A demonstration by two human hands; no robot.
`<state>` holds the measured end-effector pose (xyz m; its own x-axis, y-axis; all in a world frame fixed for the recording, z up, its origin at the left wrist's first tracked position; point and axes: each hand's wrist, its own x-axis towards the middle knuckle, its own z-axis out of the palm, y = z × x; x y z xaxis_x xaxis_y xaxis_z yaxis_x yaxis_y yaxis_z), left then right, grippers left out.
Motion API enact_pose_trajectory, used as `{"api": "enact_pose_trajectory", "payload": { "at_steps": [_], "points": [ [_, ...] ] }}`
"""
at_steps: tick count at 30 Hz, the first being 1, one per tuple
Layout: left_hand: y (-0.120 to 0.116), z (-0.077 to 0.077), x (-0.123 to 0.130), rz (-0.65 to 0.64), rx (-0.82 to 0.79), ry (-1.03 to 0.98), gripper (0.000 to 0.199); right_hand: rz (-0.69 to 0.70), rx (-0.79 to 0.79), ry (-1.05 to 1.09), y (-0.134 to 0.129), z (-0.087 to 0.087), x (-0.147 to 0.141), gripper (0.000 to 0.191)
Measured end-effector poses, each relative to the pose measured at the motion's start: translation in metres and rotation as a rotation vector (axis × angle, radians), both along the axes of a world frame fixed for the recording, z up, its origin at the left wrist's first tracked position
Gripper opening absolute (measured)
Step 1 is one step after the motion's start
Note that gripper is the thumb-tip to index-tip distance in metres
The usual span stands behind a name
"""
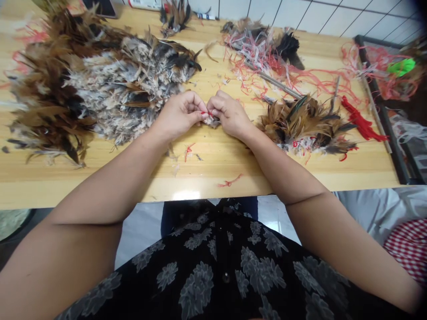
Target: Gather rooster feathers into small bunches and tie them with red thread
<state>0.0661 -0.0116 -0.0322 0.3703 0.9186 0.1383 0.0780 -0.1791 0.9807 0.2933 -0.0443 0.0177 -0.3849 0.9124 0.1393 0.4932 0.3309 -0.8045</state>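
Above the middle of the wooden table (213,153), my two hands meet at a small feather bunch (211,120) with red string around its base. My left hand (184,112) is closed, thumb and forefinger pinching at the red string (204,114). My right hand (230,113) is closed too, its curled fingers at the bunch's other side and covering part of it. Left of my hands spreads a big heap of brown, black and fluffy grey feathers (116,89). Close to my right forearm lies a row of brown feather bunches (303,122) with red ties.
Tangled pink and white strings (253,51) lie at the back beside a thin rod (280,84). A red string bundle (362,118) is near the dark-framed tray (383,111) on the right. A marker (145,4) lies by the tiled wall. Red scraps (230,181) dot the front edge.
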Motion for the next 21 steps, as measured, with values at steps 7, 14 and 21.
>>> {"api": "enact_pose_trajectory", "payload": {
  "at_steps": [7, 14, 21],
  "points": [
    [0.006, -0.007, -0.012, -0.041, -0.032, -0.029, 0.039, -0.032, -0.028, -0.004, 0.007, -0.006, 0.004, 0.032],
    [0.004, -0.001, -0.009, -0.047, -0.069, -0.011, 0.041, -0.018, 0.000, -0.091, 0.018, -0.011, 0.014, 0.031],
    [-0.003, 0.008, -0.004, -0.043, -0.100, -0.080, 0.041, -0.057, -0.079, 0.082, 0.015, -0.005, 0.014, 0.032]
  ]
}}
